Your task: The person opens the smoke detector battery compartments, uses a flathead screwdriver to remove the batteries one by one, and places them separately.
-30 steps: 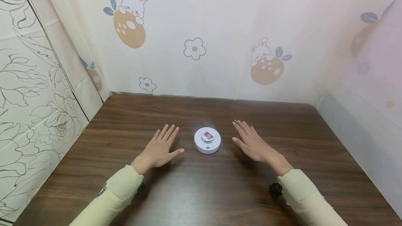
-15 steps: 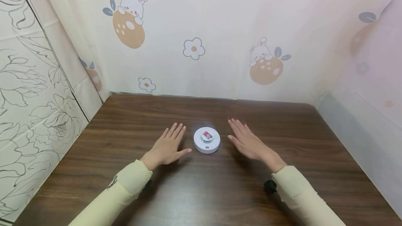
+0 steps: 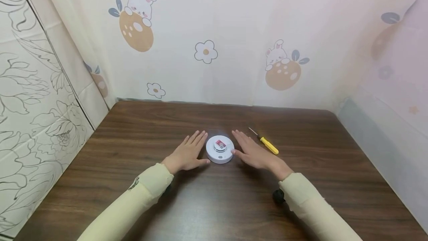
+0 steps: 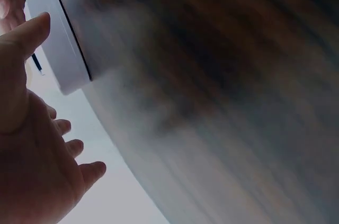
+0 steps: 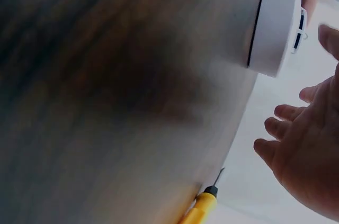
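Head view: from high over the near side, facing forward and down; takes in much of the tabletop [image 3: 214, 203] and the patterned curtain [image 3: 240, 21] behind; widest and farthest back of the three. Left wrist view: low and close to the tabletop, palm side of the left hand [image 3: 188, 153] filling its left edge; frame rolled steeply, facing the side of the white disc [image 3: 220, 149]. Right wrist view: near mirror of that, right hand [image 3: 252, 153] along its right edge, disc upper right, yellow screwdriver [image 3: 269, 145] at bottom. Disc common to all three; screwdriver handle plain in head and right wrist views.
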Demonstrator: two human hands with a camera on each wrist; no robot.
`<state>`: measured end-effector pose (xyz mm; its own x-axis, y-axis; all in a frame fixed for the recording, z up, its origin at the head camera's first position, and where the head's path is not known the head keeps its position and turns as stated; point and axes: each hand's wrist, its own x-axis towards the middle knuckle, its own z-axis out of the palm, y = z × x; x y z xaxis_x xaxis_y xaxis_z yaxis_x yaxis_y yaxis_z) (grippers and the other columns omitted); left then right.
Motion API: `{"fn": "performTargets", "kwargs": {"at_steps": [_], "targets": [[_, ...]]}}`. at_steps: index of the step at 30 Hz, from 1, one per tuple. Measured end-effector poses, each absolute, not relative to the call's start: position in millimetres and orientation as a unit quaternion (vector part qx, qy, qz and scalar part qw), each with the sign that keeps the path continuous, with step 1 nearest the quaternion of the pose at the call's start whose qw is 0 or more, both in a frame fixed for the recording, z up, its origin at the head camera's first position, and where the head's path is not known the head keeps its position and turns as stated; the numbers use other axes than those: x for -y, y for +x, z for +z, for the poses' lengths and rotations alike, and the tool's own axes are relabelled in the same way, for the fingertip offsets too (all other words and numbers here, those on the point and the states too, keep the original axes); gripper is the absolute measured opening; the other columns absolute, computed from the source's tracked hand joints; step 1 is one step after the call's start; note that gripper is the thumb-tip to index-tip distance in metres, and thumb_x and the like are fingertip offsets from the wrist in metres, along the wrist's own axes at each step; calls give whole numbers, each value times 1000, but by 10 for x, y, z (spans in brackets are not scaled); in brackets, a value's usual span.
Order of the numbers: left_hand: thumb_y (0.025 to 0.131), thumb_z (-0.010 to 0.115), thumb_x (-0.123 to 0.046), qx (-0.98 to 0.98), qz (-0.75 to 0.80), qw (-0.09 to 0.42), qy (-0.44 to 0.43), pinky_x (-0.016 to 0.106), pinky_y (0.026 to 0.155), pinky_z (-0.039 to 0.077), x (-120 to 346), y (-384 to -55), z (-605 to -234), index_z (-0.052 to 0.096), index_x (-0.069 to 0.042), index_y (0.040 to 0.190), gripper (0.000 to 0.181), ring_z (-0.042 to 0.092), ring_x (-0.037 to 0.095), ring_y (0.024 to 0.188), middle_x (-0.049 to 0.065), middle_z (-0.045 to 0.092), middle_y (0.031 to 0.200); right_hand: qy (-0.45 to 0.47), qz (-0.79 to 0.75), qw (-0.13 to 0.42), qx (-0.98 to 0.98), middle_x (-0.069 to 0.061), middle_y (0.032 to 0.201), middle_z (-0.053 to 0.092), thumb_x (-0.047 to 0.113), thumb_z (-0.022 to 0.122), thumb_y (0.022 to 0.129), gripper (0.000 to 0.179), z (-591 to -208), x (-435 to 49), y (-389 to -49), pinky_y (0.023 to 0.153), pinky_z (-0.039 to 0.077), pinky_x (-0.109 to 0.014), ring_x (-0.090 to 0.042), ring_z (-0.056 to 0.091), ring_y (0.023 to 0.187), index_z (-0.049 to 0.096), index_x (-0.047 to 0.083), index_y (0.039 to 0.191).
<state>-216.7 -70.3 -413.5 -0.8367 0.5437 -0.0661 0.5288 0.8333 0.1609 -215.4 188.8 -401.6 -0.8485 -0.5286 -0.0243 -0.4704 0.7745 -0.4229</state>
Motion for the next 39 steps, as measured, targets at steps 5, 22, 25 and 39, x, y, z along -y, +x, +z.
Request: {"fn": "performTargets", "kwargs": {"at_steps": [5,22,25,39], "targets": [[79,48,-60,-951,85,65,291,41,109,10,637,-2237,-4178,4,-10,142,92,2,22,133,4,5,147,-275,-219,105,-930,-7,147,6,50,54,81,86,-4052,-1847,-2178,109,13,-43,-22,6,133,2,21,142],[82,59,-38,-909,237,134,314,34,109,17,530,-2295,-4177,4,1,139,88,11,22,132,16,7,145,-279,-257,159,-911,-14,143,15,34,60,82,84,-4059,-1754,-2229,108,19,-40,-23,16,131,8,3,140],[81,61,-33,-907,247,124,318,34,109,16,509,-2311,-4178,8,4,138,86,13,25,132,20,11,144,-283,-265,156,-908,-14,142,17,31,61,82,84,-4059,-1749,-2239,108,20,-41,-24,18,130,9,2,140],[80,63,-31,-906,256,123,314,37,109,16,474,-2309,-4167,12,8,136,85,15,28,131,23,14,142,-260,-281,140,-913,-15,139,27,27,67,77,81,-4031,-1721,-2226,105,24,-44,-27,26,127,20,0,138]]}}
